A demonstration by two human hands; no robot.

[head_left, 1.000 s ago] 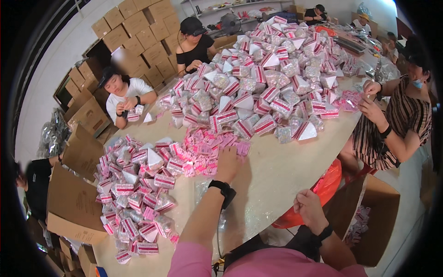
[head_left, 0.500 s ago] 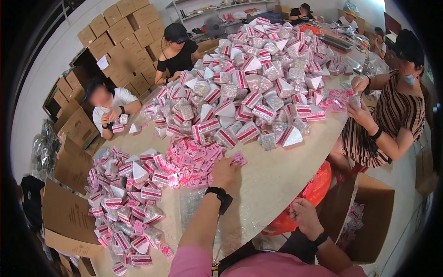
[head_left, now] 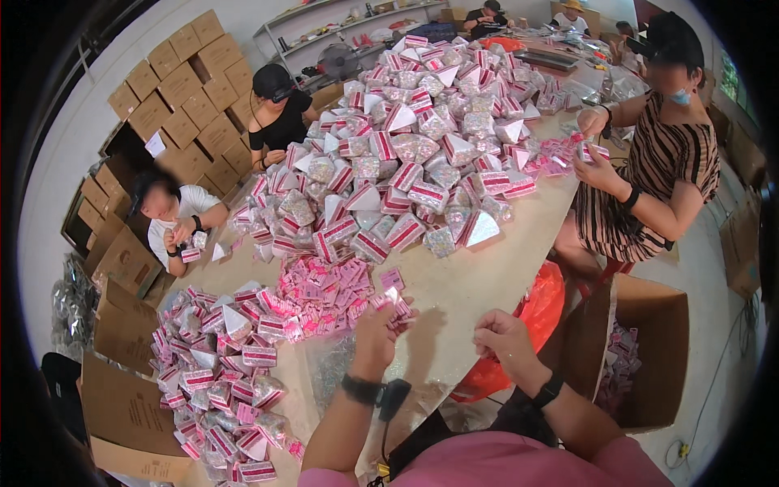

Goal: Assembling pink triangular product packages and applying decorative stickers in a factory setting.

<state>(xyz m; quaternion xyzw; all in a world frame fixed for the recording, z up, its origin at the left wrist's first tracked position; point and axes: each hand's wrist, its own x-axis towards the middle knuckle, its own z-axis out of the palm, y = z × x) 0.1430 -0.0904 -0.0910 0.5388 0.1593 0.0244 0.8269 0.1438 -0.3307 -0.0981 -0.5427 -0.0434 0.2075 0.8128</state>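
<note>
Over the near part of the table, my left hand [head_left: 375,337] is closed around a small pink card [head_left: 395,304], perhaps more than one. Just beyond it lies a loose pink card [head_left: 391,278], next to a heap of pink cards [head_left: 324,288]. My right hand [head_left: 505,341] is raised near the table's right edge with its fingertips pinched; whatever is between them is too small to make out. Left of my left arm is a pile of wedge-shaped packs [head_left: 219,369], pink-and-white striped with glittery contents. Clear plastic film [head_left: 324,365] lies beside my left wrist.
A larger mound of wedge packs [head_left: 406,170] covers the table's far part. By the right edge hang a red plastic bag [head_left: 540,316] and an open carton [head_left: 649,373] holding pink-and-white items. Several people sit around the table. Stacked cartons [head_left: 182,89] line the left wall.
My left hand has drawn back from the card heap with a pink card in its fingers. My right hand has moved slightly left and up, toward it. The head view has shifted.
</note>
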